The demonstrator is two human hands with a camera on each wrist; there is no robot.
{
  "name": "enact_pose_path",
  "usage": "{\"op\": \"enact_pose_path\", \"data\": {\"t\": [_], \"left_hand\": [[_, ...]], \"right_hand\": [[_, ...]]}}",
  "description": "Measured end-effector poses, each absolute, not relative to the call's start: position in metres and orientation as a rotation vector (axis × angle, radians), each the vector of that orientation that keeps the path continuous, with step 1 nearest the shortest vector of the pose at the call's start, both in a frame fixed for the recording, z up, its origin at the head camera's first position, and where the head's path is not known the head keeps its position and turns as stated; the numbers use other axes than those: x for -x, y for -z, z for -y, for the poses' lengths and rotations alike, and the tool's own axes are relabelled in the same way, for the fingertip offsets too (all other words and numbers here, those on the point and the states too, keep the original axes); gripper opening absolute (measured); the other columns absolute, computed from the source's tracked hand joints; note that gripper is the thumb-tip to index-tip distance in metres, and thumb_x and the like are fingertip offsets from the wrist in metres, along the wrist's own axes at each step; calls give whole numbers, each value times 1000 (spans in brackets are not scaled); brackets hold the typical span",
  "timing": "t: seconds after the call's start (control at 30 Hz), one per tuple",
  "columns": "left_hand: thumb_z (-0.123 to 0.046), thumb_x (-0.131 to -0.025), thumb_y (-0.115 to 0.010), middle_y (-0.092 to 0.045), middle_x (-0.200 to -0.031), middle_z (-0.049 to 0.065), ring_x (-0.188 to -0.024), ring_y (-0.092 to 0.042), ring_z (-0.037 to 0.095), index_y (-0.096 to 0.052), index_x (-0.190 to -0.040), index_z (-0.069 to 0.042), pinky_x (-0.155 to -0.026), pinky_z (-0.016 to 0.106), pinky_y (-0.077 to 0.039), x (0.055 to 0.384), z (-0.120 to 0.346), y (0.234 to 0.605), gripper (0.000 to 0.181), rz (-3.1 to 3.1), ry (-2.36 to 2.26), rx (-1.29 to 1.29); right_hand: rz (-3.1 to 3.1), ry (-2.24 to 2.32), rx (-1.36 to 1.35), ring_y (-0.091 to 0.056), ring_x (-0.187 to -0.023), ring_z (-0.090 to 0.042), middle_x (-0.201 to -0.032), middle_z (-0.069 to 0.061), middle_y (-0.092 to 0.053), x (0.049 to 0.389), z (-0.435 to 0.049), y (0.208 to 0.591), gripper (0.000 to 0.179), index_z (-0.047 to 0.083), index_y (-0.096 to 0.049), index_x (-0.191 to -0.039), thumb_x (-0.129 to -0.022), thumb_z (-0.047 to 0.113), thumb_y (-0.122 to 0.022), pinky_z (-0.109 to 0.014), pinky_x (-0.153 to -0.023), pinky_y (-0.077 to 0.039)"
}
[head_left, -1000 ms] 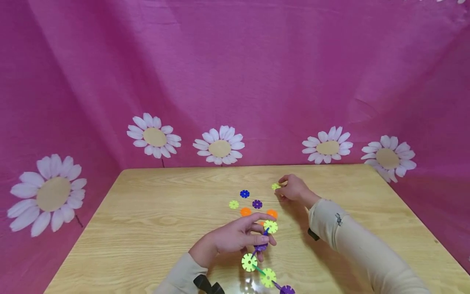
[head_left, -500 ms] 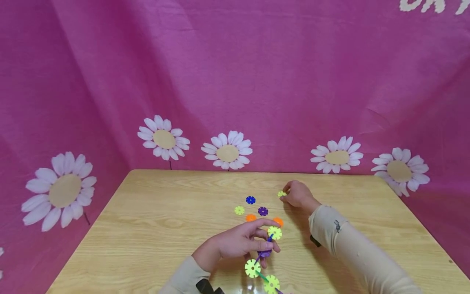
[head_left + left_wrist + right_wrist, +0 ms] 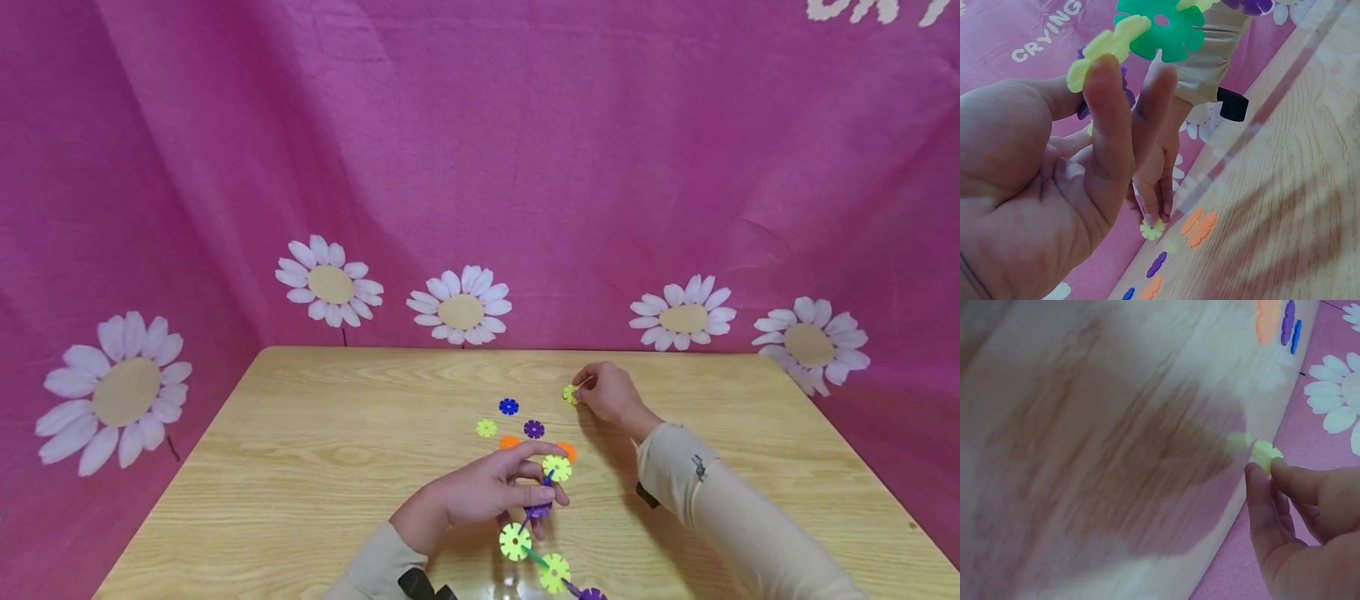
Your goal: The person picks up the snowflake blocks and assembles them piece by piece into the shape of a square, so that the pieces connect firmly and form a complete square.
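Observation:
My left hand (image 3: 487, 492) pinches a purple notched disc (image 3: 537, 510), part of a chain of interlocking snowflake discs. A yellow-green disc (image 3: 557, 468) tops the chain by the fingers. Below the hand hang more yellow-green discs (image 3: 515, 542), with a green disc (image 3: 1160, 28) between them, seen face-on in the left wrist view. Toward the table's far side, my right hand (image 3: 611, 396) pinches a single yellow-green snowflake disc (image 3: 1265, 455) between thumb and fingertips. That disc is tilted up, close to the tabletop.
Loose discs lie on the wooden table (image 3: 300, 467) between the hands: blue (image 3: 508, 407), yellow-green (image 3: 487, 427), purple (image 3: 534, 429) and orange (image 3: 510, 442). Another orange disc (image 3: 568, 452) is partly behind the left hand. A pink flowered cloth (image 3: 525, 167) hangs behind the table.
The yellow-green disc at my right fingertips lay flatter before and is now tipped up in their pinch. My left hand keeps its hold on the chain. The head view has shifted slightly.

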State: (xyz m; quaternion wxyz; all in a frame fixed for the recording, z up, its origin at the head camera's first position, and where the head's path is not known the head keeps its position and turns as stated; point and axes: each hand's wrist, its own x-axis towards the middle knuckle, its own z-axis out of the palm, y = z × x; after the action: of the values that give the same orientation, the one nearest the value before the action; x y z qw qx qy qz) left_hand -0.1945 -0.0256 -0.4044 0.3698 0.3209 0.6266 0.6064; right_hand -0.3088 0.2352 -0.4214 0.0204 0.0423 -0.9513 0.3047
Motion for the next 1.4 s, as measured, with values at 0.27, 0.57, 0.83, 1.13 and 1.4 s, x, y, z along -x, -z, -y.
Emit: {"op": "enact_pose_path", "data": {"t": [0.27, 0.57, 0.83, 1.13, 1.4], "left_hand": [[-20, -103, -55, -67, -123, 7, -78, -71, 14, -40, -145, -35, -50, 21, -33, 194, 22, 406, 47, -1564, -1568, -807], [-19, -104, -53, -66, -126, 12, -79, -71, 15, -40, -146, -34, -52, 23, -41, 194, 23, 405, 46, -1569, -1574, -777], [-18, -104, -53, -66, -126, 12, -78, -71, 16, -40, -146, -33, -52, 23, -42, 195, 22, 407, 47, -1544, -1581, -777], [-22, -105, -52, -66, -127, 10, -79, -71, 15, -37, -147, -32, -54, 23, -47, 196, 22, 407, 46, -1560, -1562, -780], [-20, -105, -52, -66, -126, 9, -77, -71, 15, -38, -147, -32, -52, 23, -45, 197, 23, 406, 46, -1567, -1562, -787]], "right_hand": [[2899, -1095, -132, -62, -85, -21, -93, -11, -71, 288, -240, 411, 16, 3, -73, -106, -91, 10, -70, -28, -70, -49], [2836, -1227, -192, -67, -79, -18, -90, -11, -71, 263, -245, 404, 17, 0, -73, -106, -90, 8, -71, -25, -62, -53], [2799, -1279, -250, -69, -77, -14, -92, -11, -73, 239, -249, 402, 17, 1, -73, -105, -91, 10, -72, -23, -64, -55], [2725, -1430, -265, -73, -79, -21, -93, -15, -71, 213, -247, 392, 16, -2, -72, -106, -91, 5, -71, -35, -70, -61], [2717, -1496, -239, -74, -82, -25, -98, -16, -72, 194, -242, 390, 19, 1, -72, -108, -90, 8, -73, -33, -71, -61]]}}
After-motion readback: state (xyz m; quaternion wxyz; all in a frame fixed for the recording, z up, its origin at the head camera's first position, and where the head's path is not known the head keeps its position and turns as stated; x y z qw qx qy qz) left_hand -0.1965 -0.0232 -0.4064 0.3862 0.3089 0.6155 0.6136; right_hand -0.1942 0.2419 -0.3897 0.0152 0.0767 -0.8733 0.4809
